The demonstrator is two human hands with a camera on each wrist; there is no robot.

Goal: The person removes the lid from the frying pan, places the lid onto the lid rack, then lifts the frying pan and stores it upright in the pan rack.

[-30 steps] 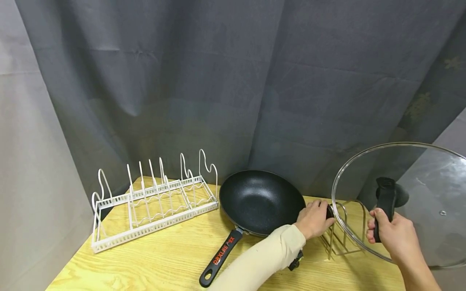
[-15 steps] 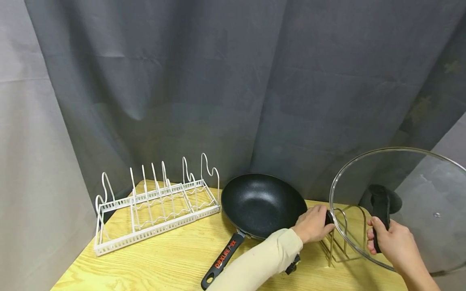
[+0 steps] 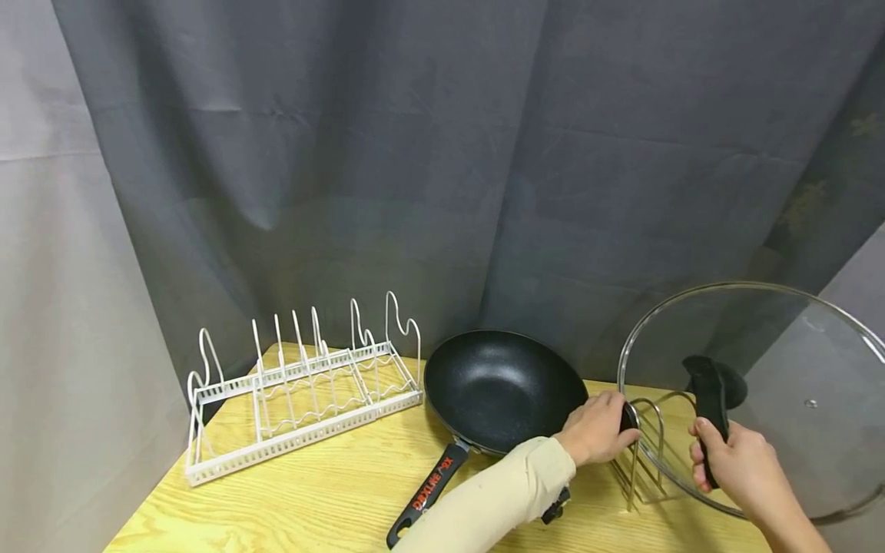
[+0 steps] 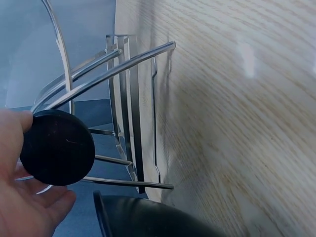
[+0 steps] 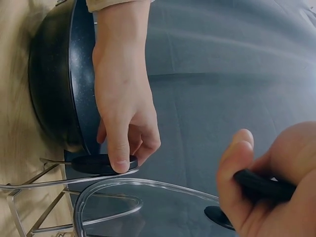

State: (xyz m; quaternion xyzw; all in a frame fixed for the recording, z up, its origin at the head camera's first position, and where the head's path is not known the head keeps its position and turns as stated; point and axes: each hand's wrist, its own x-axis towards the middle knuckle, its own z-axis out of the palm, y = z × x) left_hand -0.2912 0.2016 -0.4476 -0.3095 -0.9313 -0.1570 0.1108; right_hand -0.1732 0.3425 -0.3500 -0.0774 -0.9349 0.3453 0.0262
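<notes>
My right hand (image 3: 743,468) grips the upright black handle (image 3: 710,407) of a large glass lid (image 3: 812,369), held on edge with its metal rim toward the rack. Beside it stands a metal wire rack (image 3: 632,476), which the lid's left edge overlaps in the head view. My left hand (image 3: 594,430) pinches a black round disc (image 4: 58,148) at the rack's near-left wire; whether the disc is fixed to the rack I cannot tell. In the right wrist view the lid's rim lies close to the rack wires, and contact is unclear.
A black frying pan (image 3: 505,392) sits just left of the rack, its handle (image 3: 430,491) pointing toward the front. Further left is a white wire rack (image 3: 304,438) with upright dividers. Behind the wooden table (image 3: 325,507) hangs a dark curtain (image 3: 429,192).
The lid and right hand have shifted left and slightly down, bringing the lid's rim further over the wire rack. My left hand keeps its hold on the disc. The head view has tilted a little.
</notes>
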